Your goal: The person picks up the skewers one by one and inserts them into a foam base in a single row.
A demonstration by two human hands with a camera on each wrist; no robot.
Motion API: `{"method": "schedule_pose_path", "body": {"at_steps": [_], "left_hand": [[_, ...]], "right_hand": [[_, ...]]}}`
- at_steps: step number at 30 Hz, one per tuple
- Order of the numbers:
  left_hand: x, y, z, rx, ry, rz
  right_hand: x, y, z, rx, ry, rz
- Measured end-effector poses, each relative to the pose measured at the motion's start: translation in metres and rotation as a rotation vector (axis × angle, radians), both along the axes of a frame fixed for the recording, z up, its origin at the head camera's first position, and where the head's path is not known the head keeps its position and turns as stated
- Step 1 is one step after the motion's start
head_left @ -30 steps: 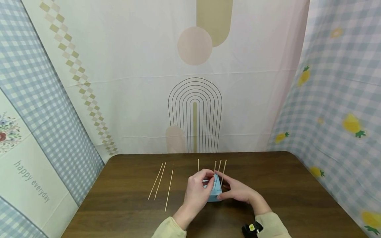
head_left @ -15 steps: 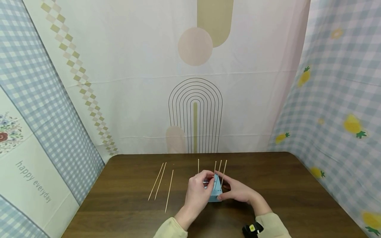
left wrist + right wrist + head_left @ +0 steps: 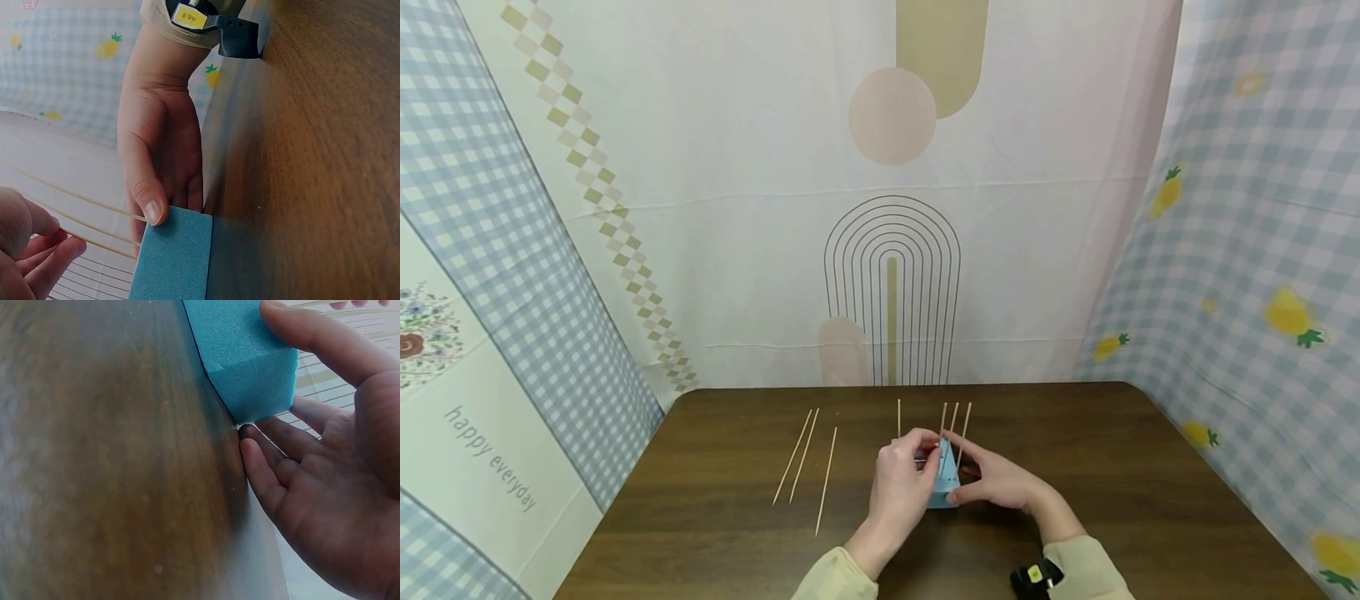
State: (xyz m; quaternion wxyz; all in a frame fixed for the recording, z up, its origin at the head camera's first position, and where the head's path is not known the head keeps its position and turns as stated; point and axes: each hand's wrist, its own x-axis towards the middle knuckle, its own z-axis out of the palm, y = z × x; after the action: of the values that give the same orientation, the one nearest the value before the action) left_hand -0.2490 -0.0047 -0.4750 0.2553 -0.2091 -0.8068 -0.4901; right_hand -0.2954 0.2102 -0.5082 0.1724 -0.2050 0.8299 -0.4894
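Observation:
A light-blue foam block [image 3: 945, 498] sits on the table with several thin bamboo skewers standing in it. My right hand [image 3: 1003, 482] holds the block's right side, thumb on the near face and fingers spread behind; the right wrist view shows this grip on the block [image 3: 256, 381]. Over the block, my left hand [image 3: 898, 475] covers its left part. In the left wrist view, thumb and fingertips of the left hand [image 3: 25, 250] pinch a bamboo skewer [image 3: 106, 249] whose lower end meets the block. Another upright skewer [image 3: 899, 417] shows behind the left hand, its base hidden.
Three loose skewers lie on the brown wooden table [image 3: 715, 517] to the left: two close together, one skewer [image 3: 826, 482] nearer the hands. A black wrist camera [image 3: 1033, 578] sits at the right sleeve. Patterned cloths hang behind and at both sides.
The left hand has shifted very slightly right, and the tip of the skewer it pinches has moved a touch with it. My right hand and the block stay in place.

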Motion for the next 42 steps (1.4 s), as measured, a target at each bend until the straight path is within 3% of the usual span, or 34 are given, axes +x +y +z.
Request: {"method": "schedule_pose_path", "body": {"at_steps": [14,32,42], "left_hand": [[0.0001,0.0013,-0.0008,-0.015,0.013,0.028],[0.0022,0.0015,-0.0007,-0.002,0.026,0.021],[0.0096,-0.0036,0.0081,-0.031,0.058,0.061]], "right_hand": [[0.0001,-0.0004,0.0007,-0.005,-0.009,-0.006],[-0.0003,0.0,-0.0004,0.005,-0.005,-0.008],[0.002,0.0003,0.0014,0.008,-0.002,-0.012]]}}
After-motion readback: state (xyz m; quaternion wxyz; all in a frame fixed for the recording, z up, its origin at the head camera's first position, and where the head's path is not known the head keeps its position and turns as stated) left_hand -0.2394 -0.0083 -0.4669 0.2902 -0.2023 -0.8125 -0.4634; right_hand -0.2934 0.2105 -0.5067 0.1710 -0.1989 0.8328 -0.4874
